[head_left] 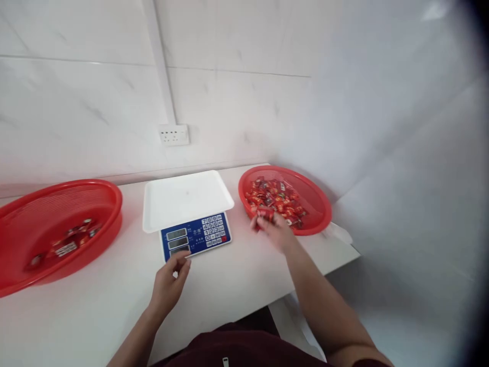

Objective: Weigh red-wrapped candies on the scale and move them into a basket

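My right hand [273, 230] is closed on a few red-wrapped candies [264, 214] at the near rim of the right red basket [323, 204], which holds several more candies [277, 199]. My left hand [170, 280] hovers just in front of the blue keypad panel of the weighing scale [195, 235], fingers loosely curled, thumb and forefinger close, nothing visible in it. The scale's white tray [185, 199] is bare. A larger red basket [95, 199] at the left holds a small pile of candies [66, 244].
All this stands on a white table [237, 275] against a white tiled wall with a socket [174, 134]. The table's right end stops beside the right basket. My dark red clothing shows at the bottom edge.
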Motion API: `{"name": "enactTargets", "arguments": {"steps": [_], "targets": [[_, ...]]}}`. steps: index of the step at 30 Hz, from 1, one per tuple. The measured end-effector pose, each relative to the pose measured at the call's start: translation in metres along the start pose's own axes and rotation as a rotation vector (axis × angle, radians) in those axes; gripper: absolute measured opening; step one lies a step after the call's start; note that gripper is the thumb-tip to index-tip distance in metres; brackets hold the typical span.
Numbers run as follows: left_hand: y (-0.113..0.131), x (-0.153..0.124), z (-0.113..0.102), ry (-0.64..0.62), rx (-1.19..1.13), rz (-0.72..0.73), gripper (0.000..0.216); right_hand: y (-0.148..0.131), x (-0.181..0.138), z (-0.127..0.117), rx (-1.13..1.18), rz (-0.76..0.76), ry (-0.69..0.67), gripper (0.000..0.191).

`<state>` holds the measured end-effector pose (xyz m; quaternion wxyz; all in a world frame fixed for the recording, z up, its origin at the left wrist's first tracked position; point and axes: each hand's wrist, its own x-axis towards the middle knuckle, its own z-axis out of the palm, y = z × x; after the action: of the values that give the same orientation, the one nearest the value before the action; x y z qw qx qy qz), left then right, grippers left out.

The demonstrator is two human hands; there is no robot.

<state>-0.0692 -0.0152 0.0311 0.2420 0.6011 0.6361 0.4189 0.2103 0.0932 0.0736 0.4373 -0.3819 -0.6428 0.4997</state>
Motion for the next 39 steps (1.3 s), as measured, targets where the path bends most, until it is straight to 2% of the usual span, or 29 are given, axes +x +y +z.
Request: {"name": "enactTargets", "arguments": {"steps": [1,2,3,4,7,10,13,18,20,22,25,29,34,39], "targets": [[-0.001,-0.002,0.008,-0.081,-0.011,0.006,0.028,-0.005,0.011,-0.024,-0.158,0.011,0.063,0.044],[-0.002,-0.003,0.015,-0.151,-0.022,0.011,0.029,-0.008,0.021,-0.046,-0.37,0.047,0.071,0.046],[-0.003,-0.003,0.02,-0.204,-0.034,0.009,0.03,-0.009,0.031,-0.066,-0.634,0.109,0.02,0.049],[-0.005,-0.003,0.024,-0.242,-0.046,-0.001,0.031,-0.009,0.04,-0.082,-0.908,0.2,-0.091,0.053],[-0.009,-0.002,0.031,-0.315,-0.074,-0.049,0.032,-0.002,0.065,-0.111,-1.083,0.347,-0.163,0.06],[-0.011,-0.001,0.033,-0.324,-0.091,-0.072,0.032,0.01,0.091,-0.114,-1.146,0.378,-0.194,0.062],[-0.011,-0.001,0.033,-0.302,-0.095,-0.082,0.032,0.02,0.117,-0.103,-1.185,0.372,-0.247,0.061],[-0.009,-0.001,0.032,-0.286,-0.078,-0.068,0.031,0.037,0.144,-0.082,-1.228,0.494,-0.315,0.087],[-0.009,0.0,0.032,-0.291,-0.062,-0.063,0.031,0.041,0.147,-0.077,-1.244,0.541,-0.327,0.091],[-0.009,0.001,0.032,-0.297,-0.042,-0.065,0.031,0.043,0.147,-0.075,-1.253,0.556,-0.342,0.084],[-0.009,0.002,0.032,-0.302,-0.039,-0.074,0.032,0.04,0.141,-0.075,-1.254,0.54,-0.379,0.063],[-0.009,0.002,0.032,-0.302,-0.065,-0.088,0.034,0.028,0.126,-0.086,-1.231,0.505,-0.421,0.042],[-0.01,0.002,0.032,-0.306,-0.073,-0.078,0.031,0.005,0.108,-0.122,-1.17,0.566,-0.425,0.021],[-0.012,0.003,0.033,-0.296,-0.092,-0.081,0.029,-0.006,0.101,-0.145,-1.131,0.608,-0.29,0.031]]}}
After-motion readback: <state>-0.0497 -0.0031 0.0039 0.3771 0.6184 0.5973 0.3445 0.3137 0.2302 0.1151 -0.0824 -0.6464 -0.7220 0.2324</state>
